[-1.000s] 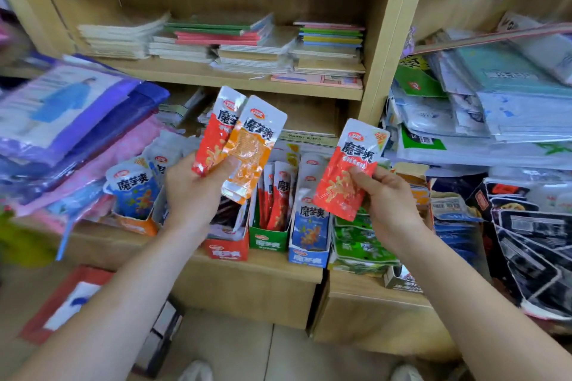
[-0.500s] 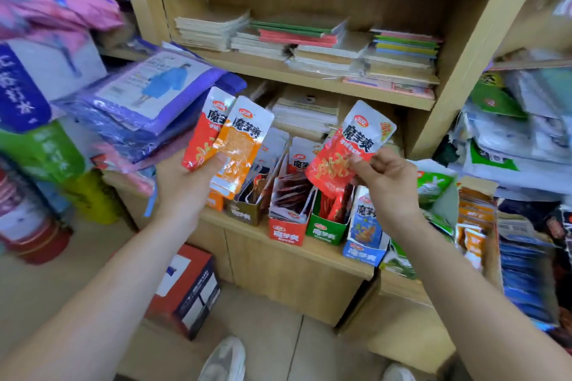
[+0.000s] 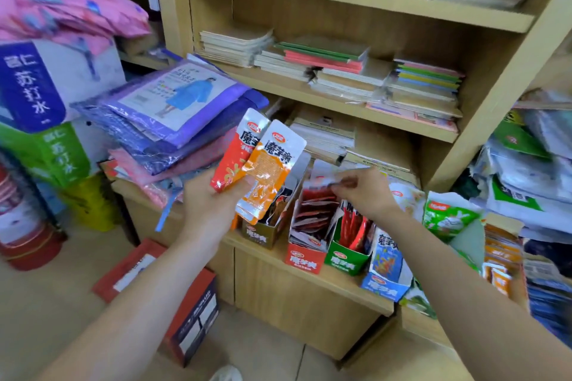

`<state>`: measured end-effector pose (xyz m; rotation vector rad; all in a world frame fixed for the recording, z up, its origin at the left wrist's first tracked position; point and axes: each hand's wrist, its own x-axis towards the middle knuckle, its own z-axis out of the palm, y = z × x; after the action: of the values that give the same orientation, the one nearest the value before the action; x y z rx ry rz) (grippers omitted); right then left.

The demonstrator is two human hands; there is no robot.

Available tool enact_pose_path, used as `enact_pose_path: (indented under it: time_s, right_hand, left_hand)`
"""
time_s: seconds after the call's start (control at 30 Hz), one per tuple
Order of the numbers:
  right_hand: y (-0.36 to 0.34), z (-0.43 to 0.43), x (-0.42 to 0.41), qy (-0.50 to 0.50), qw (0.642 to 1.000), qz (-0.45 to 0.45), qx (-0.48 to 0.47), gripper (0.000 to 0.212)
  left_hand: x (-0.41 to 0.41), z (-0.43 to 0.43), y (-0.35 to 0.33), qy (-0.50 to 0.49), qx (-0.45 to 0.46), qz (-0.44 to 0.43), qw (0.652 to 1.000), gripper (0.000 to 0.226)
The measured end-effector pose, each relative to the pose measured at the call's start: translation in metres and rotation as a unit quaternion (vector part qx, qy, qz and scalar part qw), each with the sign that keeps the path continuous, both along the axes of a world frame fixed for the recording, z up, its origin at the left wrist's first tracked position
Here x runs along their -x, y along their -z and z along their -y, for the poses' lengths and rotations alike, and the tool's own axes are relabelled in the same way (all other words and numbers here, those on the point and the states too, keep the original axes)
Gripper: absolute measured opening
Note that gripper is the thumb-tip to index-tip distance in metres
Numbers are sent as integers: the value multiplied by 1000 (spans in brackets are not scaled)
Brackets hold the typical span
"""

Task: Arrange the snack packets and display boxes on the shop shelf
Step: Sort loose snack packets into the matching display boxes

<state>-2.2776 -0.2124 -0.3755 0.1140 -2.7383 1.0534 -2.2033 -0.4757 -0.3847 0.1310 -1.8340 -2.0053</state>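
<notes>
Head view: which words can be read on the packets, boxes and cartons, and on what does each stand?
"魔芋爽": orange packet in the left hand.
"魔芋爽": red box, green box.
"苏打水": blue carton label, green carton.
The packet in the right hand: blurred.
Small oval logos, raincoat pack print: too small.

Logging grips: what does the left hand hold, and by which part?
The left hand grips the red packet and orange packet by their lower ends.

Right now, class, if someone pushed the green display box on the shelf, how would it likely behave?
The green display box is probably light: thin card holding slim packets. Tall and narrow, it might tip if pushed high, though the red display box and blue display box flanking it should steady it.
</notes>
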Motion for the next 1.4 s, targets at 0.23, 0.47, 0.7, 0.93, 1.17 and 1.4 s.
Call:
enact_pose_path:
  time_s: [0.23, 0.47, 0.7, 0.93, 1.17, 1.4]
  right_hand:
    - [-7, -10, -31, 33, 966, -12, 258, 12]
    - [-25, 28, -62, -73, 862, 116, 487, 44]
    - [-14, 27, -63, -98, 844, 96, 518, 41]
    - [-12, -6, -49, -31, 822, 92, 561, 31]
    - [-14, -18, -42, -12, 825, 53, 562, 28]
    - [-14, -5, -38, -7, 826, 44, 562, 32]
  left_hand:
    - [9, -10, 6, 29, -11, 25, 999, 10]
    - [1, -42, 8, 86, -30, 42, 995, 22]
    - [-8, -69, 4, 122, -49, 50, 990, 18]
    - [3, -53, -3, 48, -90, 67, 993, 8]
    - [16, 5, -6, -43, -42, 30, 998, 11]
    - [11, 34, 3, -79, -8, 51, 996, 10]
